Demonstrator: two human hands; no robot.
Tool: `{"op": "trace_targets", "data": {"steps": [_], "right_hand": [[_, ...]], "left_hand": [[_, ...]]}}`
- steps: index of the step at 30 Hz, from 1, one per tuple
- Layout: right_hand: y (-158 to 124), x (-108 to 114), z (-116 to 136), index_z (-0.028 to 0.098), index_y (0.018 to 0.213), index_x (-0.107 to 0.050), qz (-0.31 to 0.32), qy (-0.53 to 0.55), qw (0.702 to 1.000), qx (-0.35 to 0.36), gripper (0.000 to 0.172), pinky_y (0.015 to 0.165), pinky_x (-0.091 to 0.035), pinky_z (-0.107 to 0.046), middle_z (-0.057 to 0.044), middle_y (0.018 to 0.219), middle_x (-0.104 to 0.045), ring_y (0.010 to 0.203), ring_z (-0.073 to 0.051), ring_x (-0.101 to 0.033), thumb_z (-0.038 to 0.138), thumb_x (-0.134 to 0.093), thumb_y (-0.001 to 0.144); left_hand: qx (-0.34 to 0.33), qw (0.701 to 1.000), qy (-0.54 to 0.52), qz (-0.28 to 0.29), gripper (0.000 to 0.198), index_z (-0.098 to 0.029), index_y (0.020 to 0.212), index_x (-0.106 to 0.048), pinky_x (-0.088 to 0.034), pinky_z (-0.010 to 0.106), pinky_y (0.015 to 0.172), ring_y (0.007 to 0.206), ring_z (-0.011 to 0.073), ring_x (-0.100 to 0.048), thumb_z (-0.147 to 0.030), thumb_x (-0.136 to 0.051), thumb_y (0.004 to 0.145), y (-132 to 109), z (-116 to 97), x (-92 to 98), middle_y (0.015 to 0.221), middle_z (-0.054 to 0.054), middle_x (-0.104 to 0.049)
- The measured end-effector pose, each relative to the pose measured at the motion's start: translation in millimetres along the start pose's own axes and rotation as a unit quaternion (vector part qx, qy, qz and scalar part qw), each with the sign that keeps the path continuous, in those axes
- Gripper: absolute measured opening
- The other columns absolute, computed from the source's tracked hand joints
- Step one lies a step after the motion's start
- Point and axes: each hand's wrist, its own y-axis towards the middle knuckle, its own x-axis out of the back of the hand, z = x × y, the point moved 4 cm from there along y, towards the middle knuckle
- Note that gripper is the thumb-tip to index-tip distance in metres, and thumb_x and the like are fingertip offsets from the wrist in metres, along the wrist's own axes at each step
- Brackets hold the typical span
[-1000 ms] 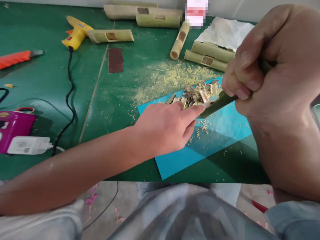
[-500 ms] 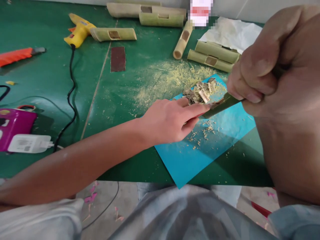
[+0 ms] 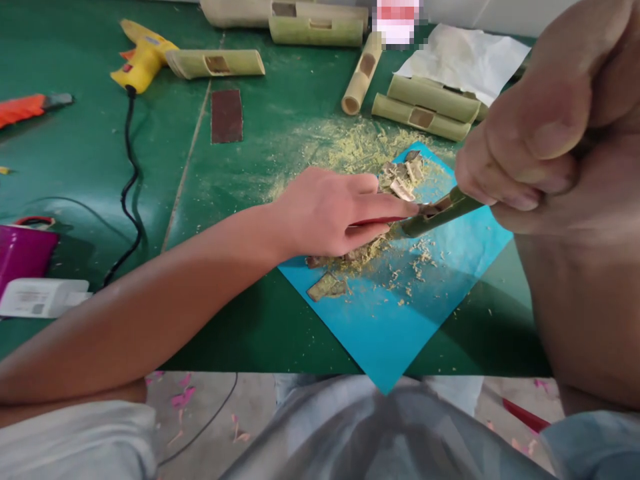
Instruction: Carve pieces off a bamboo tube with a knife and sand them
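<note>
My right hand (image 3: 530, 147) is closed round one end of a green bamboo tube (image 3: 440, 215) with an opening cut in its upper side. The tube slants down to the left above a blue sheet (image 3: 395, 353). My left hand (image 3: 330, 213), at the tube's free end, pinches a thin red piece (image 3: 375, 221) that looks like folded sandpaper. Its index fingertip reaches the near edge of the opening. Bamboo chips (image 3: 401, 189) lie behind the left hand, and shavings with a larger chip (image 3: 327, 287) lie in front of it on the sheet.
Behind are more cut bamboo tubes (image 3: 423, 123) and white paper (image 3: 465, 63). Farther left are a dark red sandpaper sheet (image 3: 227, 117), a yellow glue gun (image 3: 145, 57) with its cord, an orange cutter (image 3: 25, 110), a purple box (image 3: 30, 250) and a white plug (image 3: 43, 298).
My left hand has shifted slightly left and up along the tube's end, uncovering shavings and a chip on the blue sheet. The right hand still grips the tube. The view has moved slightly.
</note>
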Motion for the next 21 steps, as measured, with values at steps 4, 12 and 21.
{"op": "trace_targets", "data": {"steps": [4, 12, 21], "right_hand": [[-1, -5, 5, 0.021, 0.040, -0.044, 0.009, -0.022, 0.998, 0.052, 0.049, 0.028, -0.015, -0.029, 0.007, 0.033, -0.031, 0.027, -0.005, -0.028, 0.032, -0.072, 0.079], [-11, -8, 1, 0.022, 0.050, -0.050, -0.013, 0.007, 0.997, 0.082, 0.023, 0.033, -0.011, -0.031, 0.007, 0.040, -0.031, 0.031, -0.007, -0.020, 0.011, -0.053, 0.071], [-7, -8, 6, 0.021, 0.048, -0.051, 0.029, 0.010, 0.999, 0.037, 0.019, 0.032, -0.015, -0.028, 0.007, 0.036, -0.033, 0.029, -0.006, -0.025, 0.015, -0.055, 0.066]], "left_hand": [[-0.041, 0.999, 0.029, -0.006, 0.038, -0.039, 0.133, -0.060, -0.031, 0.027, 0.052, 0.066, 0.0139, -0.059, -0.042, -0.039, 0.102, 1, 3, -0.8, 0.090, 0.001, -0.068], [-0.014, 0.996, 0.067, 0.051, 0.041, -0.039, 0.139, -0.056, -0.033, 0.027, 0.051, 0.060, 0.0141, -0.056, -0.041, -0.041, 0.101, -2, -13, 12.9, 0.086, 0.005, -0.065], [0.044, 0.994, 0.032, 0.090, 0.042, -0.034, 0.137, -0.059, -0.037, 0.027, 0.052, 0.055, 0.0136, -0.054, -0.032, -0.043, 0.098, -2, -28, 20.5, 0.084, 0.006, -0.063]]}}
